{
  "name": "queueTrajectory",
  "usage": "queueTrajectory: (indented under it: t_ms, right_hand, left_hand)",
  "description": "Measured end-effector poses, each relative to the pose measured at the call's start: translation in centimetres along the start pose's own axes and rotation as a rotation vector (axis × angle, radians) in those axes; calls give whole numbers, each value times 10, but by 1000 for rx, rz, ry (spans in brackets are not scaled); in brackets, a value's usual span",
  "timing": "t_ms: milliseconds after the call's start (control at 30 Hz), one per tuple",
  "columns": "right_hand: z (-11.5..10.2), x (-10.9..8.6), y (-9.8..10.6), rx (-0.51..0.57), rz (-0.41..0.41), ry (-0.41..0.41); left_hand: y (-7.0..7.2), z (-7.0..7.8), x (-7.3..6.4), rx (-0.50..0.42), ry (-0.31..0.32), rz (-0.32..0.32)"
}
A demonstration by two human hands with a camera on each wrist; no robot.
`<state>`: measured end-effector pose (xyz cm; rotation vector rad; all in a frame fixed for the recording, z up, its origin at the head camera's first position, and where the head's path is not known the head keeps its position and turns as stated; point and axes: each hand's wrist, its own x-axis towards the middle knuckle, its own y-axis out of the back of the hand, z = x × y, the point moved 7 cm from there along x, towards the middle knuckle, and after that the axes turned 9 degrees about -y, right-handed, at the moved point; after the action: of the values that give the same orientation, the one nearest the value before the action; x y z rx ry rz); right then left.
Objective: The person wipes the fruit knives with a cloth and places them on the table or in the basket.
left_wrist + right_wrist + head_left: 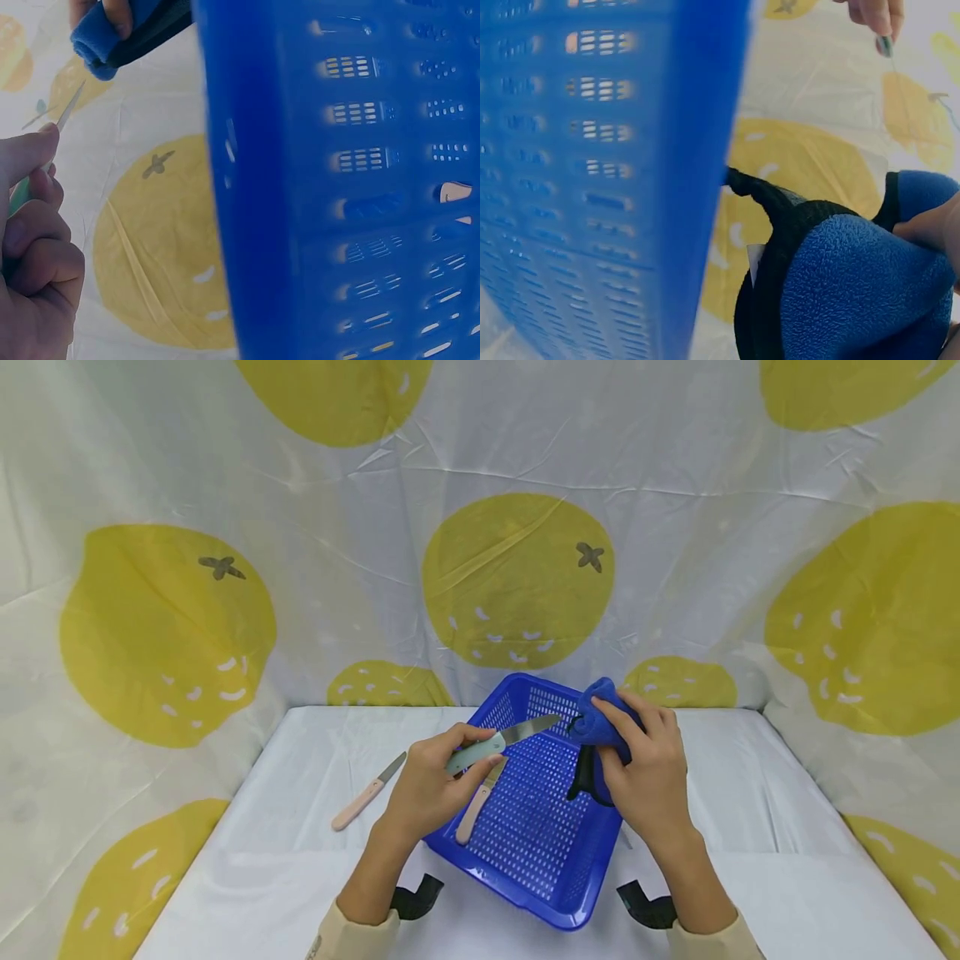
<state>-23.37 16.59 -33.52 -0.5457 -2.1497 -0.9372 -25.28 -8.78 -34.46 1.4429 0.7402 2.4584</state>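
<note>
My left hand (437, 781) pinches a knife (480, 752) by its pale green handle, the blade pointing right and slightly up over the basket. In my right hand (651, 768) I grip a bunched blue cloth (600, 718) with a black edge, which fills much of the right wrist view. A gap lies between the blade tip and the cloth. Below both hands stands a blue plastic basket (498, 872) with holes in its walls and floor. Inside it a pink-handled knife (472, 814) leans at the left side, its blade partly behind my left hand.
Left of the basket, another pink-handled knife (367, 793) lies on the white-covered table (255, 827). A small thin piece shows at the basket's right side, mostly hidden by my right hand. Behind hangs a white curtain (675, 468) with yellow fruit prints.
</note>
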Motion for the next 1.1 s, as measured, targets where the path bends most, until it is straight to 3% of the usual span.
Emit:
queueTrajectory:
  t_ms: [400,633,933,1100]
  right_hand:
    - [-33,-12,-12,44,-82,73]
    - [-52,-22,-22,69,-156,116]
    - [-60,-28,-31,96,-196,156]
    - [-59,-29,-32,101,-212,135]
  left_hand:
    - [-3,-1,0,22,35,-28]
    - [-6,1,1,37,6,-32]
    - [-7,4,2,40,-26,-42]
    - [-7,4,1,34,-20,-52]
